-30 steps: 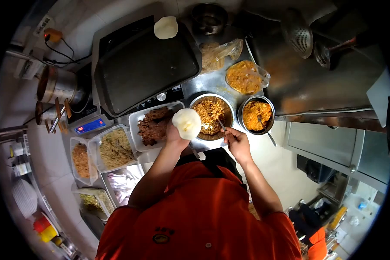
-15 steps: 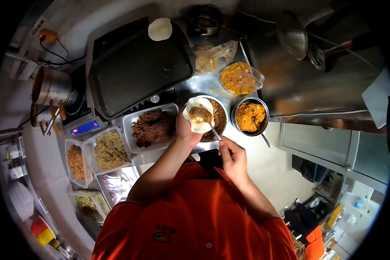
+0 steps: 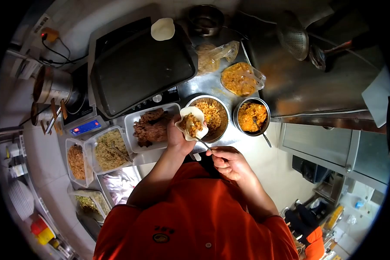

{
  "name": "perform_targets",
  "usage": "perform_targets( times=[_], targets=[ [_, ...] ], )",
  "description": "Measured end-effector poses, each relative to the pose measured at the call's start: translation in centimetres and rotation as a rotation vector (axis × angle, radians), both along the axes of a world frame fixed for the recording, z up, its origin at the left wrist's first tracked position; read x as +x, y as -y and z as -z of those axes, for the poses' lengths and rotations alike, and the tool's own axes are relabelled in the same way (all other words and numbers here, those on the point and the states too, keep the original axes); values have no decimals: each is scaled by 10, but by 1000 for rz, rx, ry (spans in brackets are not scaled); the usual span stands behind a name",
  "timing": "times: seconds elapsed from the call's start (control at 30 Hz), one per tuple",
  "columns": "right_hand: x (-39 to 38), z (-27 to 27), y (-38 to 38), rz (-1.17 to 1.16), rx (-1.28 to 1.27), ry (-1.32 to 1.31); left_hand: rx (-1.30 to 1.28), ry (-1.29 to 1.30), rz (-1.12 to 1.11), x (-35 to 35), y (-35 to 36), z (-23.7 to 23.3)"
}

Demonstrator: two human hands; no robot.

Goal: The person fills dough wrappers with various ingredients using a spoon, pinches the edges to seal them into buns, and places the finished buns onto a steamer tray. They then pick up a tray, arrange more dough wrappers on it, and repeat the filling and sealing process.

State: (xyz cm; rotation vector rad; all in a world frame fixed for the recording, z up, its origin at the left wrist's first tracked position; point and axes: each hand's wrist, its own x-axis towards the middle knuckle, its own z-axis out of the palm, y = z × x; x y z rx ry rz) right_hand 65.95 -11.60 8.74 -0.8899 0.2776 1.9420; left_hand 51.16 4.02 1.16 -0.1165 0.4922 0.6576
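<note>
My left hand [image 3: 177,138] cups a pale, round dough wrapper [image 3: 196,113] with crumbly brownish-orange filling in its hollow. A metal spoon [image 3: 202,143] reaches into the wrapper, its bowl resting against the filling. My right hand [image 3: 230,164] pinches the end of the spoon's handle, the fingers curled. Just beyond the wrapper, a steel bowl [image 3: 225,109] contains loose filling of a similar look. To its right stands a smaller steel pot [image 3: 268,113] of orange filling [image 3: 250,116], with its own spoon [image 3: 264,136] leaning in it.
Left of the bowl, a white tray [image 3: 128,130] has dark brown meat in it. Beside that are tubs of grainy filling [image 3: 112,149]. A black griddle [image 3: 138,65] bears another dough wrapper [image 3: 163,29]. Bagged orange filling [image 3: 239,79] lies behind the pot. A digital scale [image 3: 86,127] glows at left.
The left hand has moved slightly left and down with the wrapper, uncovering more of the bowl. The spoon has tipped, and filling now shows in the wrapper. My right hand has shifted down and left.
</note>
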Motion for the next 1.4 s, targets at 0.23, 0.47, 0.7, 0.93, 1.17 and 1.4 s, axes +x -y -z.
perform_targets(
  times=[0.23, 0.47, 0.7, 0.93, 1.17, 1.4],
  targets=[
    [9, 2, -4, -9, 24, 288, -13, -60, 44, -3, 7, -22],
    [6, 7, -2, -38, 18, 64, 44, -5, -13, -14, 9, 16],
    [30, 14, -13, -61, 166, 71, 131, -102, -31, -29, 6, 30],
    [40, 137, -62, -752, 180, 2036, 96, -258, -73, -69, -6, 8],
    [0, 191, -58, -874, 193, 1778, 214, -132, 10, -85, -4, 48],
    [16, 158, -36, -508, 50, 1197, 139, -142, -38, -79, -7, 39]
  ],
)
